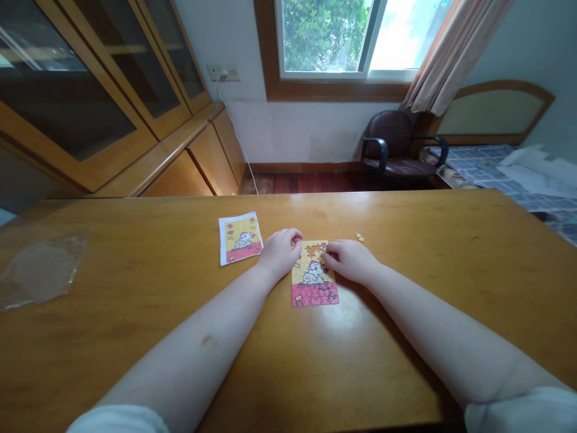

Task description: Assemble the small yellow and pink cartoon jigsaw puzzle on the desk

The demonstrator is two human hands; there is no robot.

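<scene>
Item: jigsaw puzzle (314, 281), nearly complete, flat at centre of table (406, 337); no legible writing on it or on reference card (240, 238). Left hand (282, 251) touches its upper-left edge, right hand (349, 259) its upper-right; grip of each cannot be told. Loose piece (359, 237) lies nearby.

Clear plastic bag (42, 270) flat at the table's (406, 337) far left edge. Glass-door wooden cabinets (90, 90) along the left wall, dark armchair (394, 147) under the window (356, 36), cable hanging from a wall socket (224, 73). Right side: what looks like a bed (509, 171) with white sheets on it, partly cut off.
</scene>
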